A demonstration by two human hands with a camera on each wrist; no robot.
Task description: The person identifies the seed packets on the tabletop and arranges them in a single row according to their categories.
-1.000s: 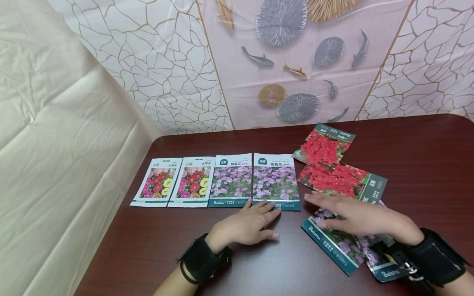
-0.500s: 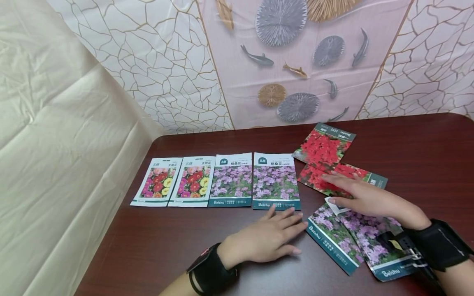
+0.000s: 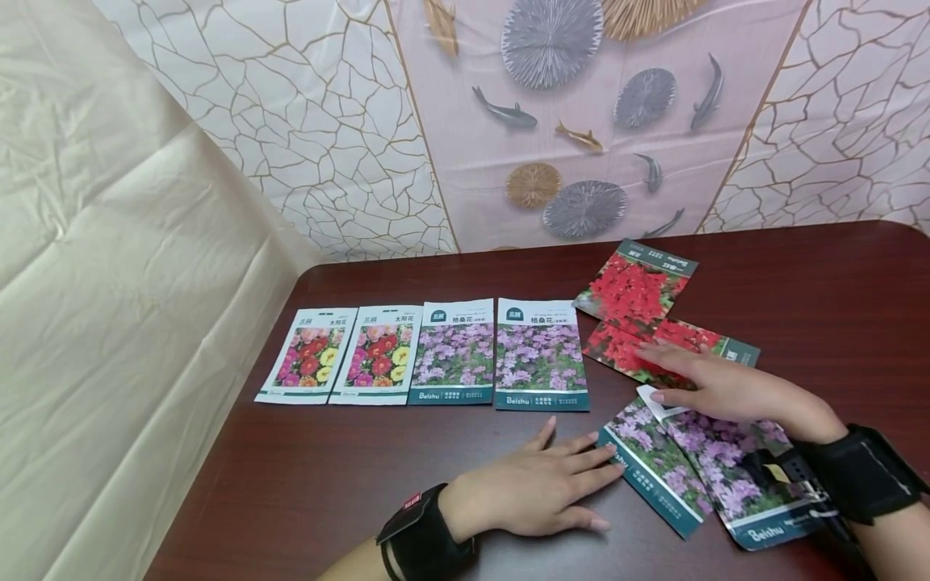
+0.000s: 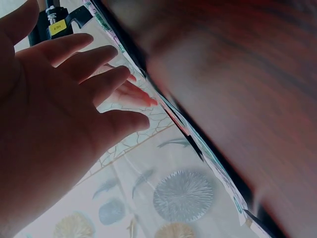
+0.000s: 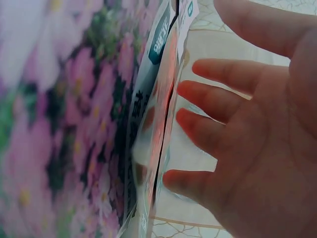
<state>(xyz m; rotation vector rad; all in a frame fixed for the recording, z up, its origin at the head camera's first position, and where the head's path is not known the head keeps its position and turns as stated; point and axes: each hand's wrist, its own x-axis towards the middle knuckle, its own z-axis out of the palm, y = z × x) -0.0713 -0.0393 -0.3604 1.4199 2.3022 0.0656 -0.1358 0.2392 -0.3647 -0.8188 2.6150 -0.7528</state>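
In the head view, my left hand [image 3: 541, 488] has its fingers spread, the tips at the left edge of a tilted purple-flower seed packet [image 3: 657, 472]. Its straight fingers also show in the left wrist view. Overlapping that packet on the right is another purple-flower seed packet [image 3: 737, 472]. My right hand [image 3: 734, 387] extends over its top and over a red-flower seed packet [image 3: 617, 349], covering part of both; contact is hard to tell. The right wrist view shows those fingers straight, gripping nothing. A second red-flower seed packet [image 3: 636, 286] lies farther back, overlapping the first.
Four-across order is neat at left: two multicoloured seed packets [image 3: 306, 357], then two purple ones [image 3: 542, 355], upright and side by side. They lie on a dark red-brown table [image 3: 291, 484]. A patterned cloth [image 3: 479, 161] hangs behind, a cream cloth [image 3: 131, 323] at left.
My left hand has moved right and nearer from the row's rightmost packet to the tilted purple packet. My right hand has shifted away and right, uncovering more of the loose purple packets.
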